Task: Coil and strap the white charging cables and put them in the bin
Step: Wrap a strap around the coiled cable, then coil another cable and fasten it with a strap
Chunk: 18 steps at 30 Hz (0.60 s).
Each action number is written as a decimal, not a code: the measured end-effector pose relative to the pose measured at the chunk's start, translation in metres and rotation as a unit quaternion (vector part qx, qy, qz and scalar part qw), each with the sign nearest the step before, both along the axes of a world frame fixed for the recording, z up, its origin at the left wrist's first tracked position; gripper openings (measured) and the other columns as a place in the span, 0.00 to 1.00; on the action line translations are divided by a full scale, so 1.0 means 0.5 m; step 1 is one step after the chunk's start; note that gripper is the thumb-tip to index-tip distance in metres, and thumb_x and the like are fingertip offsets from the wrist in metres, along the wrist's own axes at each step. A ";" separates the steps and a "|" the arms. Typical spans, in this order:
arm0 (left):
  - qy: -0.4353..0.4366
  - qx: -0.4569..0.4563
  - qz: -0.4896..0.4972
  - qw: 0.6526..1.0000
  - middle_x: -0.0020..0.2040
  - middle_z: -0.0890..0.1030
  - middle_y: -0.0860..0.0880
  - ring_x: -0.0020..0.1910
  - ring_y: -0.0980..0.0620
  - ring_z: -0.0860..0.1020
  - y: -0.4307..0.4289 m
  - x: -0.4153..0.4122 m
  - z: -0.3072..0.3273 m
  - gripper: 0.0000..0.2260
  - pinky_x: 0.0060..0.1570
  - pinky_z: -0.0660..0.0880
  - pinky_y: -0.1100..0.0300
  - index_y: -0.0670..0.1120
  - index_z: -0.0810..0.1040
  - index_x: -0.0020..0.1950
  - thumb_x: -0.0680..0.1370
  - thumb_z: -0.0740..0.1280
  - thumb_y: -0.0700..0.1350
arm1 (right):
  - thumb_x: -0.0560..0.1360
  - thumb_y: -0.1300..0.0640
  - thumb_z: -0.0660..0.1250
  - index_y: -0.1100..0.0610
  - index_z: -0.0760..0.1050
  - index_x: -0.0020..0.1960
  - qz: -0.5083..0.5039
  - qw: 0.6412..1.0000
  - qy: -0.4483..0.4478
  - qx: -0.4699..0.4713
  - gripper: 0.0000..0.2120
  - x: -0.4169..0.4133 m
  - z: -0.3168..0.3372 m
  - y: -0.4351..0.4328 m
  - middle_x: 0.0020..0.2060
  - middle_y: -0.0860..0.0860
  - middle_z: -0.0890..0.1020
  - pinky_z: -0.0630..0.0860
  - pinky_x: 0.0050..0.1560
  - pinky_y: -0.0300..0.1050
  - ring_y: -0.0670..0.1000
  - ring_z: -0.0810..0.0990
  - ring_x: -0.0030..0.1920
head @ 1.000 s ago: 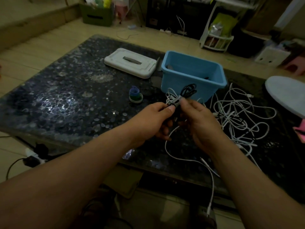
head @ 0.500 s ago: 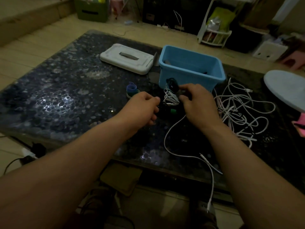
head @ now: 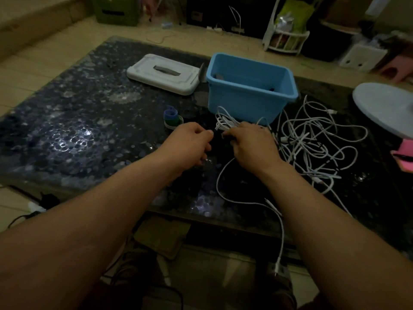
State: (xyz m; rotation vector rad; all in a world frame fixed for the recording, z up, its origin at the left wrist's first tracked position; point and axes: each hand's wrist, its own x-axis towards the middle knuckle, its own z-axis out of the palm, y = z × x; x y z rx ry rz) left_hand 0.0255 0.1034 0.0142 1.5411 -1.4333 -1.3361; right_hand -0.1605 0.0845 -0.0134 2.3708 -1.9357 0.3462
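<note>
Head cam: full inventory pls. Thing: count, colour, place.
table: 1, dark speckled, under everything
bin: 1, blue, open, table centre-far
lid: 1, white with grey handle, flat on table left of bin
strap rolls: 2, blue atop green, left-front of bin
coiled cable: 1, white, in front of bin, tail hanging off near table edge
loose cables: tangle, count unclear, white, right of bin
round object: 1, pale, right edge, cropped
pink object: 1, pink, right edge
green box: 1, green, floor, far left
rack: 1, white, floor behind bin
left hand: 1, fingers curled beside the coil; grip too dark to tell
right hand: 1, grips coiled cable
</note>
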 end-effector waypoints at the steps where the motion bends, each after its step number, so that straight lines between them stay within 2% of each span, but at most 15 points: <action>1: -0.009 -0.002 -0.006 1.000 0.45 0.84 0.44 0.38 0.49 0.80 0.001 -0.005 0.000 0.09 0.39 0.80 0.54 0.43 0.79 0.52 0.86 0.64 0.48 | 0.79 0.57 0.66 0.45 0.83 0.65 0.003 1.000 -0.014 0.017 0.18 -0.002 0.001 0.003 0.55 0.52 0.83 0.76 0.57 0.56 0.61 0.81 0.57; 3: -0.023 -0.004 -0.015 1.000 0.45 0.83 0.45 0.38 0.50 0.79 0.003 -0.013 0.000 0.08 0.38 0.79 0.55 0.45 0.79 0.51 0.86 0.64 0.48 | 0.80 0.57 0.65 0.46 0.81 0.68 0.007 0.998 -0.060 0.031 0.18 -0.012 0.012 0.009 0.56 0.53 0.82 0.77 0.59 0.59 0.61 0.80 0.58; 5: -0.034 -0.002 -0.020 0.999 0.46 0.83 0.45 0.38 0.51 0.79 0.007 -0.016 0.004 0.08 0.36 0.79 0.57 0.45 0.79 0.52 0.86 0.64 0.48 | 0.82 0.56 0.64 0.49 0.80 0.69 -0.005 0.994 -0.110 0.015 0.17 -0.028 0.032 0.015 0.57 0.55 0.81 0.76 0.62 0.57 0.59 0.79 0.60; 8: -0.052 -0.008 -0.030 0.998 0.48 0.84 0.44 0.39 0.50 0.80 0.016 -0.019 0.014 0.08 0.40 0.80 0.56 0.45 0.79 0.53 0.86 0.63 0.48 | 0.83 0.55 0.65 0.51 0.82 0.65 -0.016 0.991 -0.134 0.008 0.13 -0.058 0.068 0.037 0.59 0.54 0.83 0.73 0.63 0.48 0.55 0.79 0.62; 11: -0.082 -0.032 -0.056 0.995 0.48 0.84 0.45 0.42 0.48 0.82 0.029 -0.027 0.022 0.08 0.46 0.83 0.51 0.46 0.79 0.53 0.86 0.64 0.48 | 0.82 0.54 0.67 0.51 0.85 0.60 -0.005 0.988 -0.154 0.028 0.10 -0.085 0.089 0.086 0.56 0.51 0.86 0.76 0.59 0.46 0.52 0.82 0.58; 14: -0.115 -0.053 -0.087 0.988 0.48 0.85 0.46 0.45 0.46 0.85 0.049 -0.040 0.035 0.08 0.51 0.83 0.47 0.45 0.80 0.55 0.85 0.64 0.48 | 0.82 0.52 0.68 0.50 0.85 0.57 -0.002 0.986 -0.142 0.081 0.08 -0.113 0.095 0.148 0.52 0.48 0.86 0.74 0.53 0.43 0.49 0.82 0.53; 18: -0.155 -0.085 -0.134 0.975 0.47 0.86 0.45 0.41 0.49 0.83 0.083 -0.057 0.045 0.08 0.47 0.82 0.50 0.43 0.81 0.55 0.85 0.65 0.45 | 0.81 0.49 0.71 0.49 0.84 0.53 -0.025 0.977 -0.078 0.195 0.05 -0.149 0.087 0.221 0.43 0.43 0.81 0.73 0.50 0.42 0.49 0.82 0.50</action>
